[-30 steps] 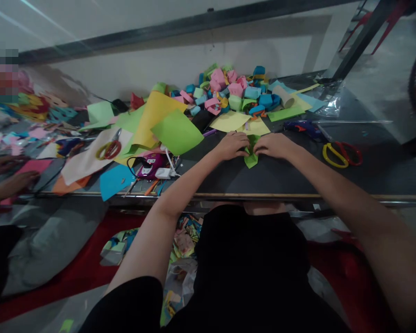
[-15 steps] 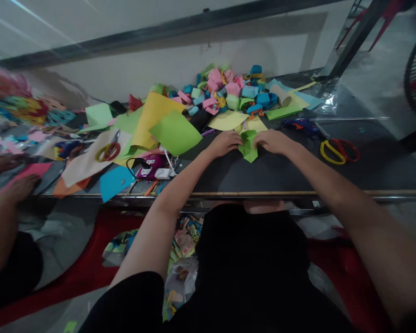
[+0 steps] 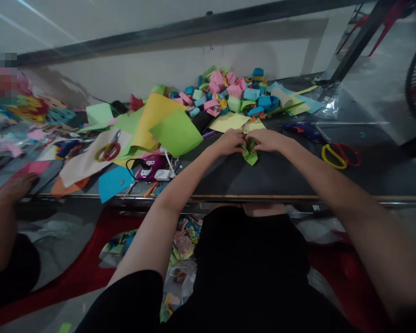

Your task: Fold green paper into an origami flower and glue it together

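Between my two hands is a small piece of green paper (image 3: 250, 157), creased and partly folded, its pointed lower end toward me on the dark table (image 3: 225, 178). My left hand (image 3: 231, 141) grips its left side with curled fingers. From the right, my right hand (image 3: 263, 140) pinches the other side, the fingers of both hands nearly meeting. They hide the paper's upper part. Just behind lie pale yellow sheets (image 3: 229, 123). Farther back is a heap of small folded paper pieces (image 3: 234, 92) in pink, blue, green and yellow.
Right of my hands lie a blue glue gun (image 3: 303, 131) and red-and-yellow scissors (image 3: 339, 155). To the left are green and yellow sheets (image 3: 176, 132), a purple power strip (image 3: 150, 167) and more scissors (image 3: 107, 151). Another person's hand (image 3: 22, 185) rests at far left.
My hands have come closer together, and the green paper between them has been gathered into a narrower shape. The other person's far hand at the left edge no longer shows.
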`<control>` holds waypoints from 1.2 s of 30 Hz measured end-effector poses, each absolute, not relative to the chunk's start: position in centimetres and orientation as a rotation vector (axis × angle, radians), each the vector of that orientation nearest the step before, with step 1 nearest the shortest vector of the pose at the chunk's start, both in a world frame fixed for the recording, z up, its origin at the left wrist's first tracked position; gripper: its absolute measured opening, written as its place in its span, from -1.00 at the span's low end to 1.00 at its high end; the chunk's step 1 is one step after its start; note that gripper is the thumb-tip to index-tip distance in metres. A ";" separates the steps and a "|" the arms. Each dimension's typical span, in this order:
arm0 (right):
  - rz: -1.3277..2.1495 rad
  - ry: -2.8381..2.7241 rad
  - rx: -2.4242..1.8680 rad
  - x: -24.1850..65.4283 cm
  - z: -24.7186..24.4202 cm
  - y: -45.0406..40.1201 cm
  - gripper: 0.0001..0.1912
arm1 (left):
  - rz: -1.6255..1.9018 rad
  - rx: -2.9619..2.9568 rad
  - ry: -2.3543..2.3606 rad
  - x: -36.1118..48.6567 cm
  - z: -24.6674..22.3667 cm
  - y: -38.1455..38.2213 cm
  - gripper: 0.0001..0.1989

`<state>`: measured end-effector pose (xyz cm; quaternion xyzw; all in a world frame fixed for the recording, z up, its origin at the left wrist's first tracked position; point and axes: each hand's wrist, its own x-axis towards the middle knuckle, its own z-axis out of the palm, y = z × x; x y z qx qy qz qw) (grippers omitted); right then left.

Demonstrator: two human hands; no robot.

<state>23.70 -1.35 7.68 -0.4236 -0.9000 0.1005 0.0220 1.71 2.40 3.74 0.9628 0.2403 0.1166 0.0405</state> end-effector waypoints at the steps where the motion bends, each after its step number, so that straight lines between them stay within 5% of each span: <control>1: 0.344 -2.796 -1.323 23.8 7.7 -1.1 -0.61 | 0.346 2.953 0.742 1.8 3.7 2.5 -0.81; 10: 0.380 -2.793 -1.288 24.2 6.2 -0.3 -0.88 | 0.330 2.937 0.684 2.5 4.8 1.7 -0.82; 18: 0.521 -2.789 -1.185 23.7 6.0 -1.5 -0.86 | 0.189 2.900 0.611 2.0 5.4 0.3 -0.77; 28: 0.162 -2.799 -1.392 21.7 7.1 -4.2 -0.97 | 0.178 2.984 0.937 4.3 4.7 -0.3 -0.71; 36: -0.154 -2.836 -1.463 21.8 7.9 -7.5 -0.81 | 0.328 3.151 0.950 3.8 4.7 -3.9 -0.88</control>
